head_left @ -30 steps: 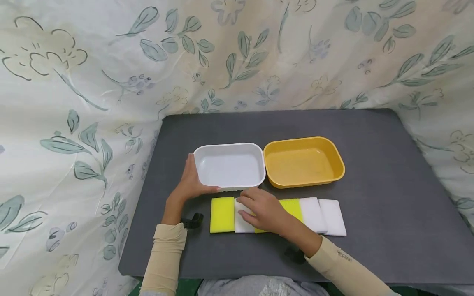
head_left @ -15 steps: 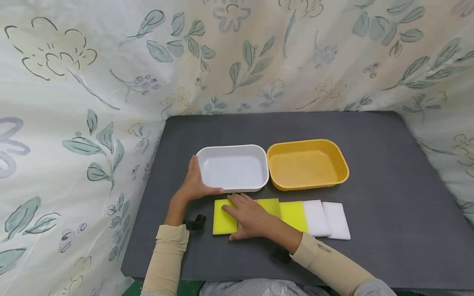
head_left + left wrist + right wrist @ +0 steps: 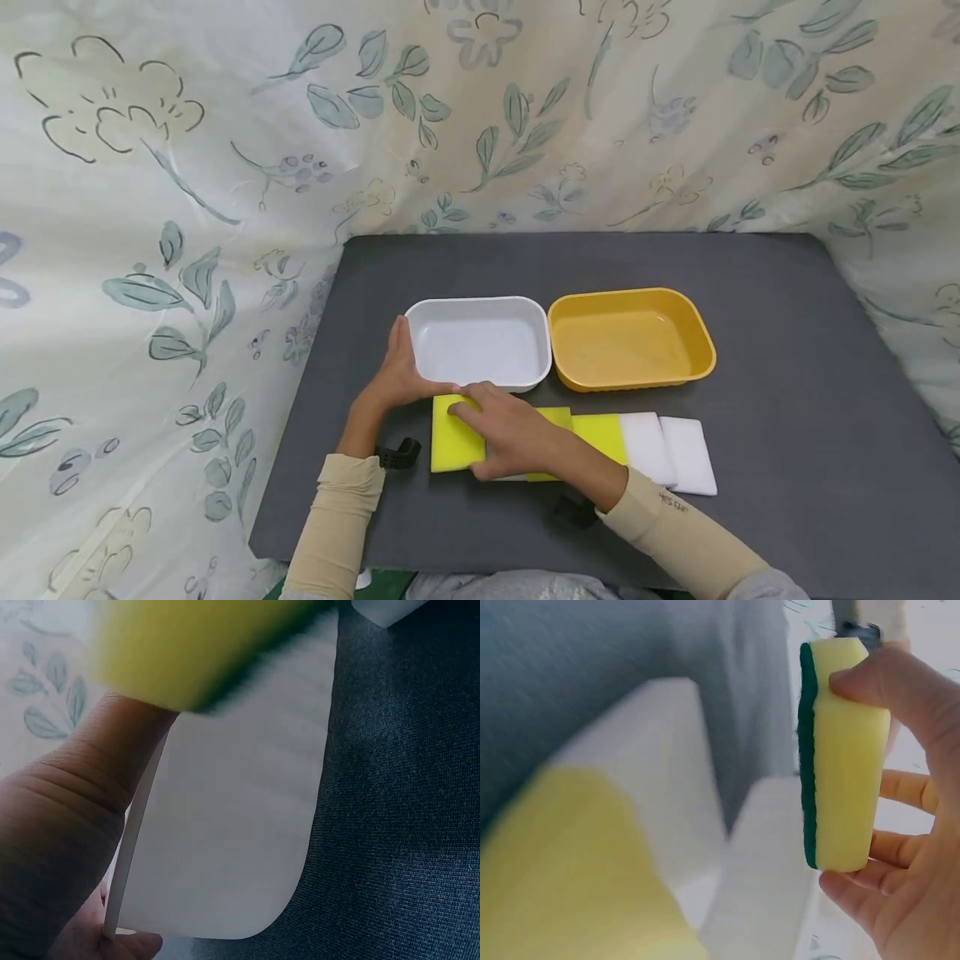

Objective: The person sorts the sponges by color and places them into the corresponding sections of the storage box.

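The right hand (image 3: 510, 437) pinches a green-backed yellow sponge (image 3: 847, 772) between thumb and fingers, near six o'clock of the white tray (image 3: 483, 342). The left hand (image 3: 401, 379) grips that tray's eight-o'clock corner. The yellow tray (image 3: 633, 337) sits at three o'clock; more sponges (image 3: 641, 446) line the desk (image 3: 787, 400) toward four.

The surface (image 3: 795, 400) offers a broad way right of the yellow tray (image 3: 632, 340) and along both trays' far sides. Between the trays there is hardly any gap. At the white tray's (image 3: 480, 342) near-left corner, the left hand (image 3: 405, 372) blocks the right hand (image 3: 512, 432).
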Demonstrator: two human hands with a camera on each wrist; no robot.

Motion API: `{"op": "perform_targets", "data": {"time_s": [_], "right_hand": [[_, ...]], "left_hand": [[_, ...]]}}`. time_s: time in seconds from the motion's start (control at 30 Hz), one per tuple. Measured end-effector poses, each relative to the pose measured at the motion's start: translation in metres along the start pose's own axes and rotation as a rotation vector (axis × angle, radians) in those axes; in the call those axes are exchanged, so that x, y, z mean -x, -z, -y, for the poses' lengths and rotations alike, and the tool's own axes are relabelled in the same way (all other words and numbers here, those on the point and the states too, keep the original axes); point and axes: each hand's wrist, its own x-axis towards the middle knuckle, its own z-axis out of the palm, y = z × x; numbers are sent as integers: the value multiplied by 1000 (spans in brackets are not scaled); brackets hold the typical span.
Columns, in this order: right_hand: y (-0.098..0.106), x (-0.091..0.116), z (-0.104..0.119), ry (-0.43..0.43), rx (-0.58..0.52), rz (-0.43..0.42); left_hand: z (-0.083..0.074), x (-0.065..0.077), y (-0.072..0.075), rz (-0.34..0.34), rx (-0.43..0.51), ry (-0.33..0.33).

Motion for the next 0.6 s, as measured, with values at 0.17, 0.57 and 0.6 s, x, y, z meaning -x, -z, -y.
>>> {"op": "perform_targets", "data": {"time_s": [0.17, 0.57, 0.6], "right_hand": [[17, 1, -10, 38, -119, -22], [40, -3, -50, -78, -236, -124], [40, -5, -55, -86, -212, -143]], "left_hand": [[-2, 1, 1, 17, -37, 17], [1, 2, -5, 11, -48, 17], [1, 2, -5, 6, -43, 13]]}}
